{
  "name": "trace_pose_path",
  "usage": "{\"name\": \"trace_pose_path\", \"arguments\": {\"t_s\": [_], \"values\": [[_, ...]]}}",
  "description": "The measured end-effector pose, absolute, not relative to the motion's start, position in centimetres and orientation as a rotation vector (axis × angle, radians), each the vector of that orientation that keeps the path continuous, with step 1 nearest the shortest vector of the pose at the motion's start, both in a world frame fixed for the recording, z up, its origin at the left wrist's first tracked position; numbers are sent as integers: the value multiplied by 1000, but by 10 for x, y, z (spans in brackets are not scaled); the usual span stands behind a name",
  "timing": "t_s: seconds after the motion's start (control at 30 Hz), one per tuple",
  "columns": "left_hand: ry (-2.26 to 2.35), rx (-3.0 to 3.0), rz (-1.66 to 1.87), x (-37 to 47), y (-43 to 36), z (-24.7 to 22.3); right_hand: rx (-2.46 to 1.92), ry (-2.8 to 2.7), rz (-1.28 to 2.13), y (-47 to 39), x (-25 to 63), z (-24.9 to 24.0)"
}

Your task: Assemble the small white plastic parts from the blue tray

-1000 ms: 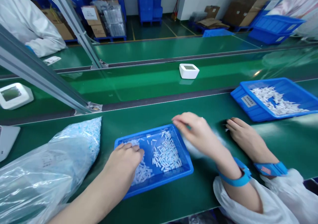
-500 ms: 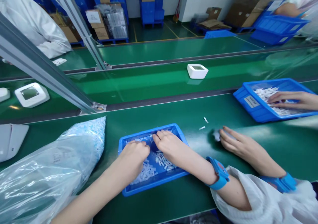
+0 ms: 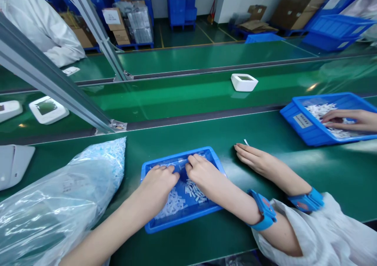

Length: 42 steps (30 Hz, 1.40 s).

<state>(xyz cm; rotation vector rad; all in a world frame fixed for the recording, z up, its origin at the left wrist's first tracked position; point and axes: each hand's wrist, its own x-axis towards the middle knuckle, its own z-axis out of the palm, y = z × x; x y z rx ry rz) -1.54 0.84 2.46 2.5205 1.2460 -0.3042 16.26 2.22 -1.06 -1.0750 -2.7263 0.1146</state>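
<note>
My left hand [image 3: 161, 185] is in a shallow blue tray [image 3: 184, 221], fingers curled and pinched together over its left part. My right hand [image 3: 203, 175], with a blue wristband [image 3: 263, 211] on its arm, is beside it, thumb and fingers pinched. The two hands nearly meet fingertip to fingertip; what they hold is too small and hidden to make out. Below them in the tray are a pile of whitish translucent tabs [image 3: 174, 205] and a pile of small white strips [image 3: 194, 191].
A co-worker's hand [image 3: 259, 162] lies flat on the green bench by a loose strip [image 3: 246, 142]. Another hand [image 3: 344, 118] reaches into a blue bin [image 3: 306, 126] of white pieces. A plastic bag [image 3: 67, 187] fills the left. White devices [image 3: 244, 82] sit on the belt behind a metal post [image 3: 59, 73].
My hands stay in the tray, fingers shifted only slightly. The co-worker's hand has moved left across the bench to the loose strips. The white devices on the belt have moved right.
</note>
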Motion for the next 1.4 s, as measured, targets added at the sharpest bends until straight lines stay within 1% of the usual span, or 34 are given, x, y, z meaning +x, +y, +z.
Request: {"name": "trace_pose_path", "arguments": {"t_s": [0.13, 0.23, 0.5, 0.7, 0.9, 0.97, 1.03, 1.17, 1.27, 1.4], "values": [[1227, 2515, -251, -18, 7, 19, -1011, -2659, 16, 22, 165, -18], [1270, 2494, -237, -19, 6, 17, -999, -2683, -25, 21, 166, -15], [1214, 2401, -228, -27, 8, 17, -1036, -2775, 238, 23, 168, -2], [1236, 2324, -153, -35, 12, 16, -1002, -2781, 297, 24, 169, -4], [1233, 2319, -111, -42, 15, 12, -992, -2656, 401, 29, 168, -11], [1206, 2297, -10, -40, 16, 16, -995, -2536, 491, 29, 168, -10], [1190, 2232, 182, -33, 15, 24, -983, -2348, 597, 29, 169, -3], [1202, 1824, 614, -15, 9, 41, -968, -2002, 718, 22, 175, 19], [1187, 1450, 870, -2, 5, 46, -880, -1977, 735, 14, 178, 31], [1168, 1266, 1000, 10, 3, 44, -780, -2076, 606, 7, 176, 31]]}}
